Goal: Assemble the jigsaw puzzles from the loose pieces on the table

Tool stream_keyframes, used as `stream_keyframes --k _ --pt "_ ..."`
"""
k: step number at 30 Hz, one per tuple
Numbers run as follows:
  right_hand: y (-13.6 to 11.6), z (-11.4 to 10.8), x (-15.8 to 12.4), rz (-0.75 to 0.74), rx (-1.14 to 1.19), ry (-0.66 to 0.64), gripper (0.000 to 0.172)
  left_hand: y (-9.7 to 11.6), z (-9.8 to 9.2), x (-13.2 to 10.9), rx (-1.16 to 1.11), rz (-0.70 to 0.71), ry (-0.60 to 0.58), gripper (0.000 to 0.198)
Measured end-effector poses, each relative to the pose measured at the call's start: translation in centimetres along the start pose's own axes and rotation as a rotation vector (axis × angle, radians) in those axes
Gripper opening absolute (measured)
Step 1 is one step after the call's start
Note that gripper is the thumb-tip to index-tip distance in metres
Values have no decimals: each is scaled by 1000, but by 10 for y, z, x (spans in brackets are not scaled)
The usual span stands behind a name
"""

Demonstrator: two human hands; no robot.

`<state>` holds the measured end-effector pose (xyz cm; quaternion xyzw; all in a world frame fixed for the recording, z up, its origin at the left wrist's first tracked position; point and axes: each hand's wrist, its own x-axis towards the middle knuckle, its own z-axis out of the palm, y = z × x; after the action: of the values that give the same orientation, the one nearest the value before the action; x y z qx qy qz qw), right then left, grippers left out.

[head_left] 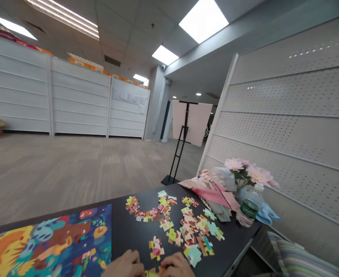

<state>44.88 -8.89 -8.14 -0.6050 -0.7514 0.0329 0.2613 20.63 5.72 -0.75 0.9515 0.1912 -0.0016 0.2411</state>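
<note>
Hands number two at the bottom edge, the left hand and the right hand, both with fingers curled. Yellow-orange puzzle pieces lie between them, at about four o'clock from the left hand and eight from the right, up against the fingers; partly covered and cut off by the view's edge, they cannot be counted, and I cannot tell whether either hand pinches or merely presses them. At twelve o'clock, just beyond the fingers, lies one pink-snouted section. Loose pieces spread from twelve to two o'clock, too overlapped to count. One picture sheet lies toward ten o'clock; one bottle stands at two, on one black table.
</note>
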Motion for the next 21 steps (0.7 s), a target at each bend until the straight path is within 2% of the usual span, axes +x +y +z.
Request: stream_keyframes --k 3,7,9,11,14,19,21 --pt "-15 -15 4 -6 44 -16 26 9 -12 -11 -36 21 12 23" --pt "-56 -43 7 112 163 1 15 31 -28 -30 -94 -17 109 16" --pt "-73 -57 13 184 204 38 18 36 -30 -33 -102 -36 138 14" --pt "-79 -69 28 253 209 86 20 35 -26 -29 -82 -35 108 16" --pt "-64 -81 66 329 116 80 31 25 -10 -14 -22 -21 53 15" --pt "-9 -90 144 365 -56 -140 38 6 15 12 17 -20 38 14" --pt "6 -91 165 376 -60 -213 53 1 21 17 14 -12 39 12"
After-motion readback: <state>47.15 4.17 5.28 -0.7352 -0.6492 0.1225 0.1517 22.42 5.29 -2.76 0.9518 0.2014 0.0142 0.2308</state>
